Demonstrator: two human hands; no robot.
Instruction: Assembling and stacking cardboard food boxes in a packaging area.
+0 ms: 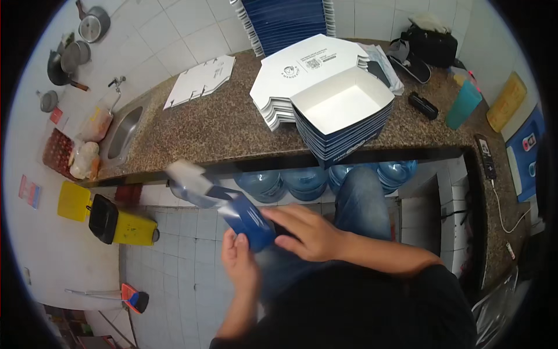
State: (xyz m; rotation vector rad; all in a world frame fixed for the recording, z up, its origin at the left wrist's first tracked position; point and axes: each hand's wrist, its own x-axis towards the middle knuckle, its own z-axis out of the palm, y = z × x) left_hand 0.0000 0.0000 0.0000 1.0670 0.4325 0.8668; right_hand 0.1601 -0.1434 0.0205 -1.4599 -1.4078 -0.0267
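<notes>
Just in front of the table [174, 139], the left hand [239, 259] has its grip clamped on a blue-and-white box [251, 224]. Further right, the right hand [308, 232] is at the box's edge; whether its grip is closed, I cannot tell

The back wall [189, 41] is faced with white tiles. Along it a speckled brown stone counter [197, 125] is fitted, bent at its right corner; a metal sink [125, 135] is set into its left end. Below the front edge, the floor [174, 262] is laid with pale blue-grey tiles.
</notes>
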